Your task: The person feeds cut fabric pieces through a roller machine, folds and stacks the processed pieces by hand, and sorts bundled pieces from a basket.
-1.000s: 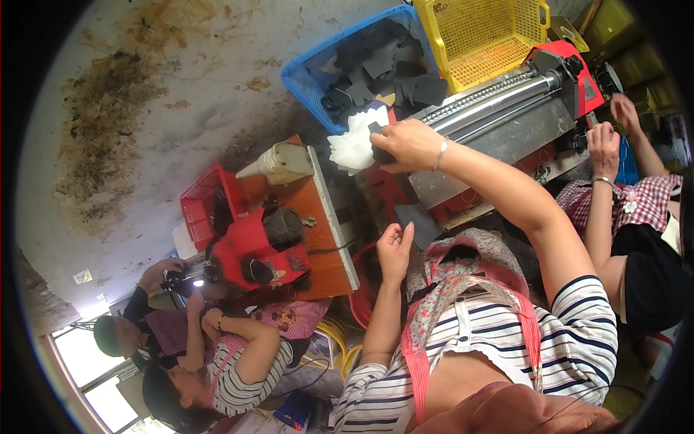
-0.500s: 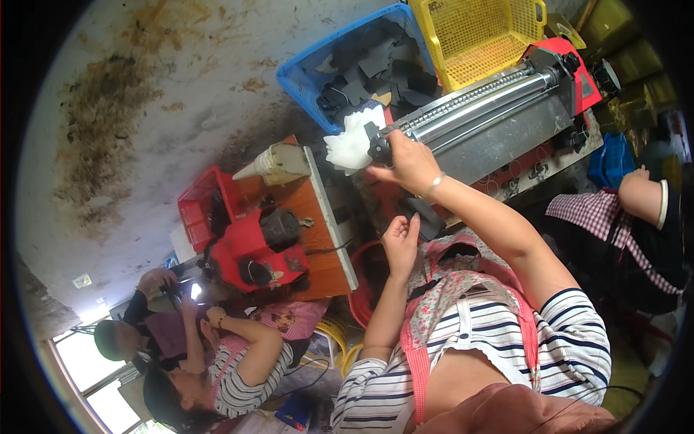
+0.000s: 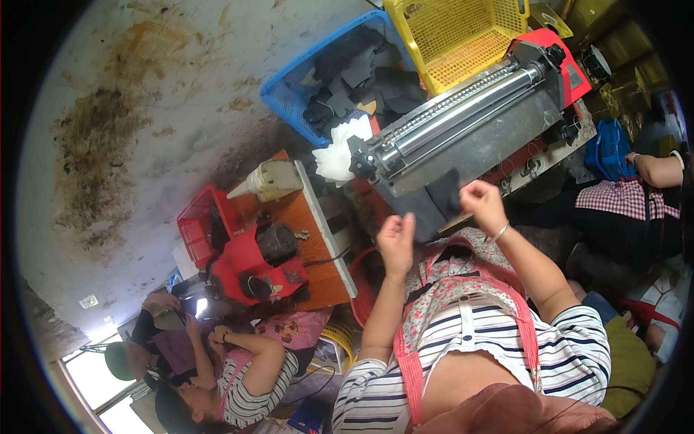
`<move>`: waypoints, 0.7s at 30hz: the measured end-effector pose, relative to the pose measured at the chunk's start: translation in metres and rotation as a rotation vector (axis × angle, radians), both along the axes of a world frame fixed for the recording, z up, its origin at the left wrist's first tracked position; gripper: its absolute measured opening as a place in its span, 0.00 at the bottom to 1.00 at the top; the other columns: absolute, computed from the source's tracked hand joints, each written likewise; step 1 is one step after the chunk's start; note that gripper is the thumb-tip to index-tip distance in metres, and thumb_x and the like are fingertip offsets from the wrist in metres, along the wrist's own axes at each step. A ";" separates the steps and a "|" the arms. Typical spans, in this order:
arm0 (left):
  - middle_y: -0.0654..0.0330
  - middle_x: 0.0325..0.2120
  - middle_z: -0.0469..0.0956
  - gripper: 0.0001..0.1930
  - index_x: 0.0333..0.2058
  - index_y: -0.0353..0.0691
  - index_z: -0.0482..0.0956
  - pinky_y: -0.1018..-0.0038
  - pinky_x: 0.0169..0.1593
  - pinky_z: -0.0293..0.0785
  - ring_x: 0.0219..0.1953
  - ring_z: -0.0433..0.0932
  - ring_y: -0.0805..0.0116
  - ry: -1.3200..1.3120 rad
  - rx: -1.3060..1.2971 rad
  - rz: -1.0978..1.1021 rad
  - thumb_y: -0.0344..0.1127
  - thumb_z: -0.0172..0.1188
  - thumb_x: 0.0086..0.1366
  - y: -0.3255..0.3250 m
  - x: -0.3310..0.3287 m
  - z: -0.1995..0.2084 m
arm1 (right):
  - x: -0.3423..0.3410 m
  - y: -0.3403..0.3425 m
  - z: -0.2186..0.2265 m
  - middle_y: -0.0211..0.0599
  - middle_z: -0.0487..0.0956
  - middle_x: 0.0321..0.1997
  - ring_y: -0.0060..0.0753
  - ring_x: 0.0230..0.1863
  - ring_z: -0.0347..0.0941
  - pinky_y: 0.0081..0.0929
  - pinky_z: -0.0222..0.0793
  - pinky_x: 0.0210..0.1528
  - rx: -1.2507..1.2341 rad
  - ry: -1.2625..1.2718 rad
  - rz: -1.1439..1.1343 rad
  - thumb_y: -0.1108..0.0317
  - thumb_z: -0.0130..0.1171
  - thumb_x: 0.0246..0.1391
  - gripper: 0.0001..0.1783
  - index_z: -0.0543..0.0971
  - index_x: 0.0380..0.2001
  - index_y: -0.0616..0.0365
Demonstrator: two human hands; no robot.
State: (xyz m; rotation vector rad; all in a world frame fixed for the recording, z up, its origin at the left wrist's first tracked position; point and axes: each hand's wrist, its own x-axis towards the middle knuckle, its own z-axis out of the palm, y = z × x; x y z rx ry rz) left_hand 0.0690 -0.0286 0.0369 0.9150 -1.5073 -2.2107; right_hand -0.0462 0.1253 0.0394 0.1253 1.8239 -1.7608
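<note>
My right hand (image 3: 483, 206) is closed, fingertips pinched at the edge of a dark grey sheet piece (image 3: 444, 191), in front of the roller machine. To its left, my left hand (image 3: 396, 244) is raised with curled fingers and the thumb up; what lies in it, if anything, is hidden. Just beyond the left fingertips, more dark grey sheet material (image 3: 410, 211) lies below the machine's front plate. The roller machine (image 3: 463, 119) has shiny steel rollers, a red end cover and a black knob (image 3: 361, 155) at its left end.
Behind the machine stand a blue basket (image 3: 278, 94) of dark scraps and a yellow basket (image 3: 463, 43). A red machine (image 3: 253, 271) sits on a wooden table at left, near two people. Another person's hand (image 3: 650, 168) is beside a small blue basket (image 3: 607, 148) at right.
My right hand has left the machine's left end knob and come back toward my body, now at the dark grey piece. My left hand has stayed near its place. The view has shifted slightly.
</note>
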 end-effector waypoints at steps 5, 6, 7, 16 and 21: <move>0.73 0.14 0.63 0.12 0.19 0.40 0.65 0.88 0.18 0.56 0.16 0.59 0.89 -0.092 -0.147 -0.045 0.27 0.56 0.60 0.005 -0.010 0.010 | -0.033 -0.006 -0.032 0.35 0.73 0.21 0.24 0.16 0.70 0.18 0.71 0.16 -0.038 -0.332 -0.137 0.70 0.54 0.48 0.08 0.72 0.26 0.67; 0.73 0.14 0.63 0.12 0.19 0.40 0.64 0.87 0.17 0.57 0.15 0.59 0.89 -0.114 -0.212 -0.053 0.27 0.56 0.59 0.008 -0.012 0.010 | -0.038 -0.010 -0.036 0.35 0.73 0.21 0.24 0.15 0.71 0.17 0.70 0.14 -0.009 -0.323 -0.154 0.70 0.54 0.49 0.08 0.72 0.26 0.67; 0.73 0.14 0.63 0.12 0.19 0.40 0.64 0.87 0.17 0.57 0.15 0.59 0.89 -0.115 -0.216 -0.051 0.27 0.56 0.59 0.007 -0.012 0.009 | -0.040 -0.011 -0.038 0.35 0.73 0.21 0.24 0.15 0.71 0.17 0.70 0.14 -0.013 -0.324 -0.151 0.70 0.54 0.49 0.08 0.72 0.26 0.67; 0.71 0.12 0.65 0.14 0.18 0.39 0.64 0.87 0.14 0.61 0.13 0.62 0.88 -0.123 -0.175 0.004 0.29 0.57 0.59 0.009 -0.022 0.014 | -0.061 -0.011 -0.044 0.38 0.75 0.26 0.28 0.25 0.76 0.15 0.71 0.22 -0.350 -0.374 -0.410 0.67 0.54 0.53 0.13 0.72 0.34 0.69; 0.70 0.12 0.68 0.12 0.20 0.34 0.68 0.86 0.17 0.61 0.15 0.65 0.88 -0.172 -0.249 -0.146 0.31 0.58 0.59 0.024 -0.032 0.012 | -0.012 -0.003 0.016 0.39 0.78 0.28 0.30 0.28 0.76 0.25 0.72 0.31 0.009 0.529 0.512 0.69 0.62 0.43 0.09 0.78 0.29 0.62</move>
